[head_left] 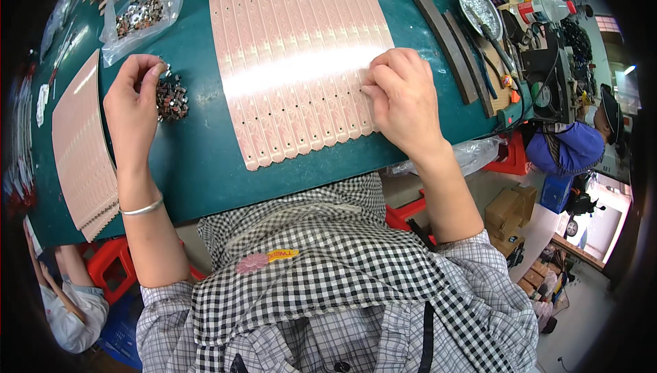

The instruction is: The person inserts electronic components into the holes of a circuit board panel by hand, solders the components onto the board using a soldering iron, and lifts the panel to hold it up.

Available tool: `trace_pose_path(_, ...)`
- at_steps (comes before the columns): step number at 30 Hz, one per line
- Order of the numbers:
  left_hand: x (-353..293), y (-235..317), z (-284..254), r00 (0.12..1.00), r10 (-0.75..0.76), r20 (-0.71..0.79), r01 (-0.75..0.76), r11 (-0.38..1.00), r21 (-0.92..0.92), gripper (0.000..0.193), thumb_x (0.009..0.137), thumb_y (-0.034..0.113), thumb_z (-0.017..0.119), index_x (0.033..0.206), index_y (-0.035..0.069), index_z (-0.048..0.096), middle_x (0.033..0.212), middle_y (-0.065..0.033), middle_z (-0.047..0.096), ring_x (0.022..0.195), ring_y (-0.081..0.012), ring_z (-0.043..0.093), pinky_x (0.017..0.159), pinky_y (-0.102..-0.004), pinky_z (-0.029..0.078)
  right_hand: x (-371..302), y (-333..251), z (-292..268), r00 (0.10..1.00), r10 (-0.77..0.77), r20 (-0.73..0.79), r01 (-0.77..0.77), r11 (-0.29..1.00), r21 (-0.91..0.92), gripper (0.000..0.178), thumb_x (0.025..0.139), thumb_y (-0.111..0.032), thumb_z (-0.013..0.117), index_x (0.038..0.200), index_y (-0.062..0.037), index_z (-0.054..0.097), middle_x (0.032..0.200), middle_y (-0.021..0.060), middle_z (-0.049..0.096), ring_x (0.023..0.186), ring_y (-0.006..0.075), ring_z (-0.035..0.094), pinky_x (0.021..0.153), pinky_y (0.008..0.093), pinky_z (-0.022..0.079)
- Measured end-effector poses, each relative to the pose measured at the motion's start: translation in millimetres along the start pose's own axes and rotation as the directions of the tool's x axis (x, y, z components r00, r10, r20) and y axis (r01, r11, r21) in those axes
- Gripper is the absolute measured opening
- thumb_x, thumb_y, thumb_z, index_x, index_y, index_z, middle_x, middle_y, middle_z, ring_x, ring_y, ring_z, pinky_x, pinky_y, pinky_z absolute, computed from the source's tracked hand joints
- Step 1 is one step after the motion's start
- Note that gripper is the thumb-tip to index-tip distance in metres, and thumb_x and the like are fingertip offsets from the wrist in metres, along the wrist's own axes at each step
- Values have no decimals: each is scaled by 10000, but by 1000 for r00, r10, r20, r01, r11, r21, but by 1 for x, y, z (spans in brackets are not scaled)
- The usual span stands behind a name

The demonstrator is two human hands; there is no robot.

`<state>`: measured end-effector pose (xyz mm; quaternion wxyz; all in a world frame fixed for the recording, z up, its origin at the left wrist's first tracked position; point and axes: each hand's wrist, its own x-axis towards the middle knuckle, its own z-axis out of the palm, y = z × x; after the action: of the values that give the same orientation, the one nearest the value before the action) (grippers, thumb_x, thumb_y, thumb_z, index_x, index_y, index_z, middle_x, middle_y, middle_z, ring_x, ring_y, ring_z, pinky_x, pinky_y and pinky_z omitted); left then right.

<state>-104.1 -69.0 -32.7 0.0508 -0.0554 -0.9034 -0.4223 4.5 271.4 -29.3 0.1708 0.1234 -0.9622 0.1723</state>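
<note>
A pink patterned sheet of joined narrow strips (301, 37) lies on the green table, with small dark holes in rows and a scalloped near edge. At its right edge, my right hand (405, 99) is closed in a pinch over the last strip; whatever is between its fingertips is hidden. My left hand (133, 103) is also pinched, left of the sheet, and a tiny shiny metal piece shows at its fingertips. Just beside those fingers sits a loose pile of small metal pieces (172, 101), silver and brownish.
A stack of similar pink sheets (83, 147) lies at the left table edge. Behind my left hand is a clear plastic bag (147, 14) of metal pieces. Dark bars (445, 48), a metal bowl (479, 10) and a bottle (544, 10) stand right. Other people sit nearby.
</note>
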Motion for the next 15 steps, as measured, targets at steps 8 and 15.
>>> trace_pose_path(8,-31,37,1,998,55,-20,-58,960,-275,131,918,30,623,1031,-17,669,871,-2,641,801,-77,570,748,-214,461,-5,8,0,997,76,-20,-72,989,131,140,689,-10,707,797,-74,645,844,40,607,882,250,576,805,379,435)
trace_pose_path(15,-46,51,5,991,39,126,5,945,-328,119,892,8,648,1001,-19,688,876,-13,654,786,-66,569,739,-201,459,-3,5,-4,1000,-8,4,7,999,44,128,689,-15,725,788,-87,689,803,22,618,878,229,582,819,368,435)
